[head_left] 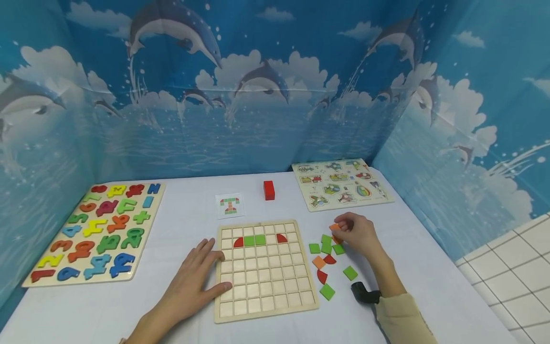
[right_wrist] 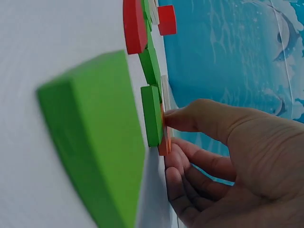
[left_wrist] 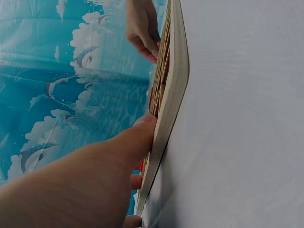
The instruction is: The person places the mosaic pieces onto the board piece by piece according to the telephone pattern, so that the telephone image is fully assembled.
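Note:
My left hand (head_left: 192,277) rests at the left side of the wooden grid board (head_left: 266,316), fingers spread. Its thumb (left_wrist: 137,135) touches the board's edge in the left wrist view. On the board's upper part lie a red quarter-round tile (head_left: 238,242), two green square tiles (head_left: 254,240) and another red quarter-round tile (head_left: 281,238) beyond a gap. Right of the board, my right hand (head_left: 358,233) pinches an orange square tile (head_left: 333,227) between thumb and fingers. A second orange piece (head_left: 337,240) shows partly under the hand. Green tiles (right_wrist: 152,116) lie just beside the fingertips.
Loose green tiles (head_left: 327,292), red quarter-rounds (head_left: 322,276) and an orange square (head_left: 319,262) lie right of the board. Behind it are a pattern card (head_left: 229,206) and a red block (head_left: 269,190). A number puzzle (head_left: 94,234) lies left, a picture puzzle (head_left: 343,185) back right.

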The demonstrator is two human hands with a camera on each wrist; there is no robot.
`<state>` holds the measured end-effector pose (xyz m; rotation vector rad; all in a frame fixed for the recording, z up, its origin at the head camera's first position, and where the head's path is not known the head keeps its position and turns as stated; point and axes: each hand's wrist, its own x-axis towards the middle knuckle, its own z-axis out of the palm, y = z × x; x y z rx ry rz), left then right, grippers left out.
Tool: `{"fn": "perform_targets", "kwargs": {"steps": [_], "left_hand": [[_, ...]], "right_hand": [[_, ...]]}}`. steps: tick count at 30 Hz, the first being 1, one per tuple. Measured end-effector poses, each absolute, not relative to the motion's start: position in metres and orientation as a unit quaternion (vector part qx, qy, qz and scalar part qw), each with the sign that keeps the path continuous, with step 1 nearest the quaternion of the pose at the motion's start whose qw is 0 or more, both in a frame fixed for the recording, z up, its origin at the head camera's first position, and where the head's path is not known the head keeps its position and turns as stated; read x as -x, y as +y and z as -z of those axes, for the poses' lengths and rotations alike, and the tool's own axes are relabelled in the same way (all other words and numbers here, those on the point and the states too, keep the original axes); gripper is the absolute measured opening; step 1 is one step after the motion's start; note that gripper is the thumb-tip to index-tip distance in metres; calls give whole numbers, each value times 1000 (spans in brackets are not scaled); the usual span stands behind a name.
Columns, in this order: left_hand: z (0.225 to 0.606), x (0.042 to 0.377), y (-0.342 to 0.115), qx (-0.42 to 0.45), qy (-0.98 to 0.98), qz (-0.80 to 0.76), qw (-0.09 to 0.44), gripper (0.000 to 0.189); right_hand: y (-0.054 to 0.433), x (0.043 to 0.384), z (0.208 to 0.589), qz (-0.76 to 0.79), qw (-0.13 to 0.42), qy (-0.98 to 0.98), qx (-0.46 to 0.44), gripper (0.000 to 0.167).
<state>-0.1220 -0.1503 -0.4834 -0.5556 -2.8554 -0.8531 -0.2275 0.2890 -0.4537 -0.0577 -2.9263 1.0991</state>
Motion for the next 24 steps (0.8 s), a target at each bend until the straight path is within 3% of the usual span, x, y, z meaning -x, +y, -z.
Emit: {"fn": "perform_targets", "kwargs": {"steps": [8, 19, 24], "left_hand": [[482, 121, -151, 184, -940, 282, 52, 53], [484, 121, -151, 187, -939, 281, 59, 54], [484, 122, -150, 191, -937, 284, 65, 53]], "right_hand": [[288, 229, 458, -372, 4, -928, 25, 32], [274, 226, 455, -378, 66, -922, -54, 18], [242, 220, 444, -393, 37, -912, -109, 17]]}}
